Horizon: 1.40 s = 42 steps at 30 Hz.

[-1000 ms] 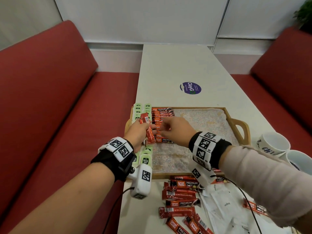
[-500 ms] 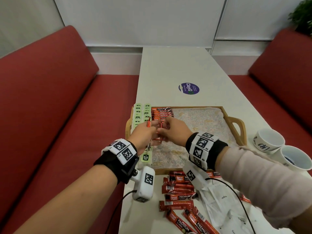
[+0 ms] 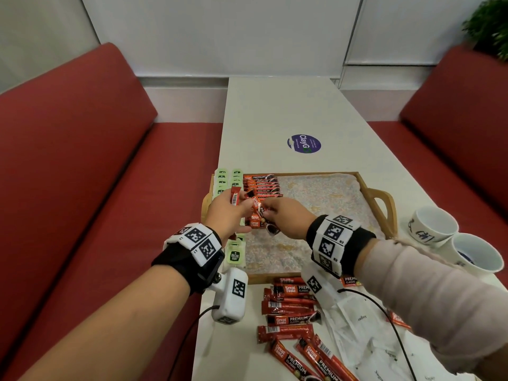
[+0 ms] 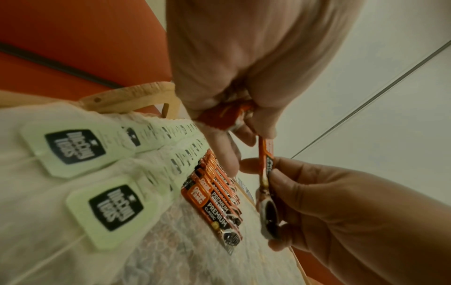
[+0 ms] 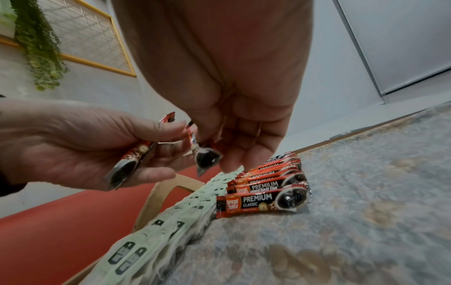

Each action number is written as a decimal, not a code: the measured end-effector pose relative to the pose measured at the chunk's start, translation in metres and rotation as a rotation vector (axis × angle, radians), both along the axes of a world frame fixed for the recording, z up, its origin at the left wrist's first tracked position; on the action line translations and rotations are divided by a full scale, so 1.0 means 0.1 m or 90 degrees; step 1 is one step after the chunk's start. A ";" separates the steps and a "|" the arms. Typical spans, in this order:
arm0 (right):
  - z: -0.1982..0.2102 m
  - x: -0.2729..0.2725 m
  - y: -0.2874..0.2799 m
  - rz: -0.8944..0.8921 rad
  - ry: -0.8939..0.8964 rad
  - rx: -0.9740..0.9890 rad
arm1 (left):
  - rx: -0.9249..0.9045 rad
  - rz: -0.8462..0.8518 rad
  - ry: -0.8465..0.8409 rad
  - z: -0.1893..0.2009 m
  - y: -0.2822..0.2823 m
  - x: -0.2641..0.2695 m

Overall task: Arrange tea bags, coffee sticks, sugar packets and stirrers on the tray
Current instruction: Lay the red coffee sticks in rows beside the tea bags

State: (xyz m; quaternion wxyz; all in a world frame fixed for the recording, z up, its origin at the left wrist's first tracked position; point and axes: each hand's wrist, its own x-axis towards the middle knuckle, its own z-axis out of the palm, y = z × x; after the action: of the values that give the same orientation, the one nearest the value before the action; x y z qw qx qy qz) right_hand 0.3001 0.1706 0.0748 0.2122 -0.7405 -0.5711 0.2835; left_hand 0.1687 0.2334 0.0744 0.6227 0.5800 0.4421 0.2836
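Over the left part of the wooden tray, my left hand grips a red coffee stick upright in its curled fingers. My right hand pinches a second coffee stick just beside it; the left fingertips still touch its top end. Below the hands, a row of coffee sticks lies on the tray next to two columns of green tea bags. No stirrers are in sight.
Loose coffee sticks and white sugar packets lie on the table in front of the tray. Two white cups stand to the tray's right. A round sticker is farther back. Red benches flank the table.
My right hand has left the row on the tray and taken hold of a stick at my left hand. Both hands now sit a little above the row.
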 end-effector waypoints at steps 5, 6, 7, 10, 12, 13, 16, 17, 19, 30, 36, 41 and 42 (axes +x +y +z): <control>-0.03 0.09 0.02 -0.051 0.017 0.005 | 0.001 0.001 0.021 -0.03 0.04 0.02; -0.03 0.11 0.03 -0.054 0.023 0.003 | 0.002 0.005 0.028 -0.04 0.05 0.02; -0.03 0.13 0.04 -0.056 0.018 -0.003 | 0.003 0.011 0.037 -0.05 0.07 0.02; -0.01 0.19 0.05 -0.046 -0.035 -0.024 | 0.003 0.027 0.056 -0.09 0.15 0.00; -0.02 0.23 0.06 -0.037 -0.067 -0.044 | 0.007 0.037 0.056 -0.10 0.19 0.00; -0.03 0.24 0.07 -0.034 -0.084 -0.052 | 0.012 0.042 0.057 -0.10 0.20 0.00; -0.06 0.23 0.10 -0.027 -0.141 -0.086 | 0.018 0.048 0.057 -0.12 0.23 0.00; -0.08 0.23 0.12 -0.023 -0.163 -0.097 | 0.017 0.047 0.056 -0.12 0.23 0.00; -0.10 0.21 0.15 -0.011 -0.207 -0.118 | 0.016 0.039 0.057 -0.12 0.24 0.00; -0.20 0.16 0.29 0.027 -0.273 -0.141 | 0.028 0.004 0.087 -0.14 0.30 0.04; -0.23 0.15 0.30 0.043 -0.314 -0.122 | 0.011 0.008 0.085 -0.15 0.31 0.05; -0.21 0.16 0.27 0.042 -0.308 -0.103 | -0.069 0.040 0.067 -0.12 0.31 0.07; -0.21 0.16 0.26 0.040 -0.308 -0.099 | -0.098 0.056 0.046 -0.11 0.30 0.07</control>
State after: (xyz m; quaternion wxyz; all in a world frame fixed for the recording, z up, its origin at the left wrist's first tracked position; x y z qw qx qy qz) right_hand 0.3162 0.1964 0.0540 0.0029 -0.7827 -0.6046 0.1476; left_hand 0.1761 0.2638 0.0634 0.6359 0.5205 0.5097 0.2547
